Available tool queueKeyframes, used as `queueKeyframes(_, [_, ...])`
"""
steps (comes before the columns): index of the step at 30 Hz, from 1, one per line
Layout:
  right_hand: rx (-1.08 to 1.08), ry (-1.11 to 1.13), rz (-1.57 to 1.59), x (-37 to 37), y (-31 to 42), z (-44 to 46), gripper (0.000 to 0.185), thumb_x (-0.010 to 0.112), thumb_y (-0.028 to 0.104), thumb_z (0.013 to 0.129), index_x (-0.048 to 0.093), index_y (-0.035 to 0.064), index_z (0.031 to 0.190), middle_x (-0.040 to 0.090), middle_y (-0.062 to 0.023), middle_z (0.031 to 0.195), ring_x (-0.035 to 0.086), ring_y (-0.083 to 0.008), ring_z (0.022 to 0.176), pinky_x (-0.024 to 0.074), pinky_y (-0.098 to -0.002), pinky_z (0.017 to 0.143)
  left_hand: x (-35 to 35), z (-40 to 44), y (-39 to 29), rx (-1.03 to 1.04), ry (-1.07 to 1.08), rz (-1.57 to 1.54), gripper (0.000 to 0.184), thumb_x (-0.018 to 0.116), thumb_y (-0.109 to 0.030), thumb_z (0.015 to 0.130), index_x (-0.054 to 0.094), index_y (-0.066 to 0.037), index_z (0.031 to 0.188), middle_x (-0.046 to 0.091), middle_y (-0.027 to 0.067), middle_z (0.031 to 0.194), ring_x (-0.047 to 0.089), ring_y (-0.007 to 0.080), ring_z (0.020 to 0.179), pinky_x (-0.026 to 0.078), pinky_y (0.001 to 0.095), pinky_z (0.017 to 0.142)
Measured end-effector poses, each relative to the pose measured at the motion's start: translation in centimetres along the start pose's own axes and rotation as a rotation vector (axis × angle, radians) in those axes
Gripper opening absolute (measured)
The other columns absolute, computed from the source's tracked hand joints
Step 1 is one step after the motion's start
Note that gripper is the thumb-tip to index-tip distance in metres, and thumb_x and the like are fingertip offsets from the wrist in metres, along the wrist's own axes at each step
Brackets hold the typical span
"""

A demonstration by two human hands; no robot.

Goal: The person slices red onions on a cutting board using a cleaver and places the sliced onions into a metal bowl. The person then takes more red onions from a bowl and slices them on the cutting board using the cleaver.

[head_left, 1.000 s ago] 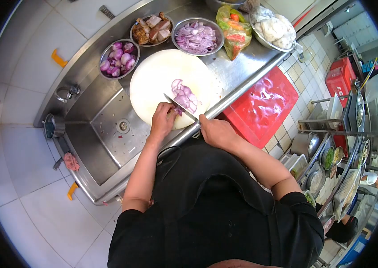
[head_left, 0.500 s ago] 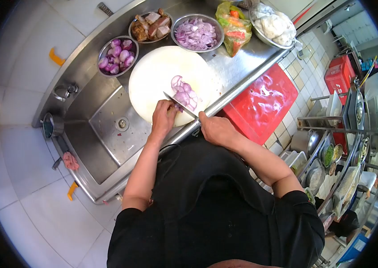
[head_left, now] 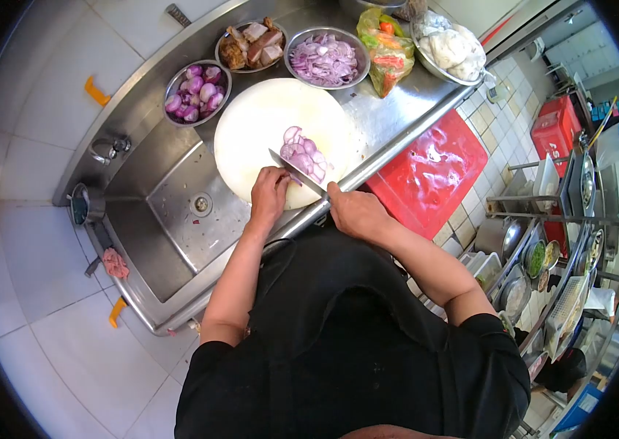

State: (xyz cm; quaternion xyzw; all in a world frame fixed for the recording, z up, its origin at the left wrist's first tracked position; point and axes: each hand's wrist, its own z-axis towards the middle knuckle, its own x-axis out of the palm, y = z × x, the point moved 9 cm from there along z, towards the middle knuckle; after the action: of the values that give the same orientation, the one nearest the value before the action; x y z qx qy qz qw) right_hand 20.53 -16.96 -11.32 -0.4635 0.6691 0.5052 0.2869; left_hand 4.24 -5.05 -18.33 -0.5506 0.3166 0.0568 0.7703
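My right hand (head_left: 357, 212) is closed round the handle of a kitchen knife (head_left: 296, 170), whose blade slants across the lower right of a round white cutting board (head_left: 251, 124). Curled against the near side of the blade, my left hand (head_left: 269, 192) presses on a piece of onion (head_left: 295, 179), mostly hidden by the fingers and the knife. Beyond the blade lie purple-edged onion slices (head_left: 304, 152) in a loose, overlapping pile.
Behind the board stand bowls of peeled onions (head_left: 194, 94), meat chunks (head_left: 254, 45) and sliced onion (head_left: 328, 58). A bag of vegetables (head_left: 385, 55) and a bowl with a white bag (head_left: 452, 51) are farther right. A sink (head_left: 178, 212) lies left, a red lid (head_left: 430, 172) right.
The whole view has shifted slightly, so the board and bowls appear a little lower and to the right. Both hands and the knife keep nearly the same place on the board.
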Motion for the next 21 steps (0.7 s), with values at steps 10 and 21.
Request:
queueKeyframes(10, [-0.018,-0.054,0.046,-0.7,-0.1,-0.7,0.023,0.053,0.016,0.104,0.05,-0.0042,0.115,0.071,-0.0274,0.076,0.073,-0.0475,0.073,0.0563,-0.0619,0.065,0.2,-0.2,0.3,0.019,-0.007,0.022,0.013,0.075,-0.005,0.097,0.074,0.0,0.109,0.071,0.0168,0.109,0.073,0.0336,0.096,0.06,0.0409,0.086])
queueKeyframes(21, [-0.046,-0.069,0.044,0.2,-0.3,0.0,0.021,0.052,0.012,0.102,0.051,-0.0052,0.115,0.072,-0.0269,0.076,0.073,-0.0479,0.073,0.056,-0.0619,0.065,0.1,-0.3,0.1,0.024,-0.023,0.019,0.015,0.076,-0.007,0.096,0.074,0.0,0.109,0.07,0.0163,0.11,0.072,0.034,0.096,0.06,0.0413,0.086])
